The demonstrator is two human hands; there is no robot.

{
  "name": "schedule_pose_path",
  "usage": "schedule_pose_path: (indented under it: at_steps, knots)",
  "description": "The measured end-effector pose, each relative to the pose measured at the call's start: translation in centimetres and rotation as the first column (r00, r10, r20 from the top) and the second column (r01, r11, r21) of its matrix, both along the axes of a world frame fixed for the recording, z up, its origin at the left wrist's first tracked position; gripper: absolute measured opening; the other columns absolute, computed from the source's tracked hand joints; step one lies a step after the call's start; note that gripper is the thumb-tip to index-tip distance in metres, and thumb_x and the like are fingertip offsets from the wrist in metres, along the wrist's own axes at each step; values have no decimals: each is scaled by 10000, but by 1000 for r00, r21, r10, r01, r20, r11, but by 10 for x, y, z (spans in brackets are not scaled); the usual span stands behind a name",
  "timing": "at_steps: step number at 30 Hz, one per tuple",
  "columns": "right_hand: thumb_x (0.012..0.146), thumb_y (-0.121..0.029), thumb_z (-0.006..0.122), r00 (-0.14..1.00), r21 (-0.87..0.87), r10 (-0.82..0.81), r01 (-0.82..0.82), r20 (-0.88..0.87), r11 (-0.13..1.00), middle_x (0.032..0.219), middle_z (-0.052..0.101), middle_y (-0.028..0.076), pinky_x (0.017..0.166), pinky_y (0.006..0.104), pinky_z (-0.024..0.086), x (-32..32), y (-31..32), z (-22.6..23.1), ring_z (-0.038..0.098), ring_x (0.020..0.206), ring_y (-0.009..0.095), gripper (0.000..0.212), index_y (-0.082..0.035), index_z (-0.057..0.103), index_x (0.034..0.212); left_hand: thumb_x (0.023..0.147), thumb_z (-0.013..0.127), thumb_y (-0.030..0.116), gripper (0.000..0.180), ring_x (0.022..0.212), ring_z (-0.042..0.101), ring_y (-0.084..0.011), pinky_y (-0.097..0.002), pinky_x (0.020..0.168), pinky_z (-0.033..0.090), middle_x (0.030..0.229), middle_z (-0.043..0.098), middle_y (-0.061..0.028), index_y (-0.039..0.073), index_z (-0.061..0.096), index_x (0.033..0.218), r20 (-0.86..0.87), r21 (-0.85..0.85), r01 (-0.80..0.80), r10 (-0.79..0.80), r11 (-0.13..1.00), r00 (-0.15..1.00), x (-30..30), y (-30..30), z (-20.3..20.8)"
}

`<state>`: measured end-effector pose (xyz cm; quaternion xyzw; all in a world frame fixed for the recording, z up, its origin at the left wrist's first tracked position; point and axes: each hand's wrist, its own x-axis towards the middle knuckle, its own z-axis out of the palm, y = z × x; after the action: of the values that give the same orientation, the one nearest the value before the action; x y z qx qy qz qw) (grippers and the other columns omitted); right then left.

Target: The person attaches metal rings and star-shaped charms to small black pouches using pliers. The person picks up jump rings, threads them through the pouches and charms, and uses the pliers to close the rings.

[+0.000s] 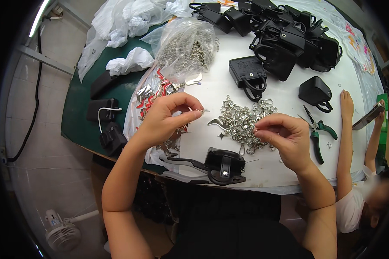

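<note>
Above the table, my left hand (170, 116) pinches a small silver metal piece (206, 111) between thumb and fingertips; its exact kind is too small to tell. My right hand (289, 140) is closed in a pinch at the edge of a pile of silver chain clasps (244, 123), and what it holds cannot be made out. A silver hook-shaped charm (219, 124) and a dark star charm (221, 135) lie left of that pile. Nearer me rests a small black bag (224, 166) beside grey-handled pliers (186, 163). Green-handled needle-nose pliers (317, 131) lie right of my right hand.
Many mini black bags (285, 39) are heaped at the back. A clear plastic bag of chains (188, 45) and red and silver charms (160, 88) lie left. A power bank with a white cable (103, 108) sits on green matting. At right, another person's arm (345, 134) rests on the table.
</note>
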<state>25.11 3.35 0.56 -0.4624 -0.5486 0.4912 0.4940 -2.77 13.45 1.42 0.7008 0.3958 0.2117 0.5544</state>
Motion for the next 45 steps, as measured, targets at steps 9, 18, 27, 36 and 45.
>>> schedule_pose_path:
  at_steps: [9,18,27,36,45]
  knots:
    - [834,3,743,991,48,72,-68,-110,997,904,703,62,719,231,527,-4,0,1,654,827,103,96,13,723,927,876,697,-16,96,911,683,-141,-246,781,550,1012,692,-126,-47,654,956,425,-263,121,2,957,905,42,-24,9]
    - [834,-32,761,976,-107,96,-119,-197,987,868,712,51,681,223,523,1,-4,10,649,791,81,106,4,732,930,810,700,-83,94,903,682,-209,-339,840,557,961,697,-165,-53,652,885,366,-146,162,-99,976,925,51,-29,23]
    - [835,-19,754,975,-28,79,-87,-210,996,871,703,49,691,225,510,-2,-5,12,640,791,84,90,3,726,918,829,724,-16,94,865,649,-98,-264,821,540,920,708,-77,-31,677,909,267,-32,242,-225,970,937,53,-31,29]
    - [881,2,689,935,163,212,-171,-286,972,1042,659,99,727,247,495,9,0,1,613,829,105,87,2,640,953,750,839,128,231,562,541,-119,-261,513,393,667,605,-38,30,694,901,-6,450,-121,139,885,990,25,-92,31]
    - [901,22,634,800,133,596,-599,63,790,1067,672,132,705,282,525,-8,-3,10,631,768,148,131,-21,535,976,721,862,353,443,581,589,-186,-309,527,481,774,576,-54,29,678,961,-63,519,-73,123,852,990,37,-134,11]
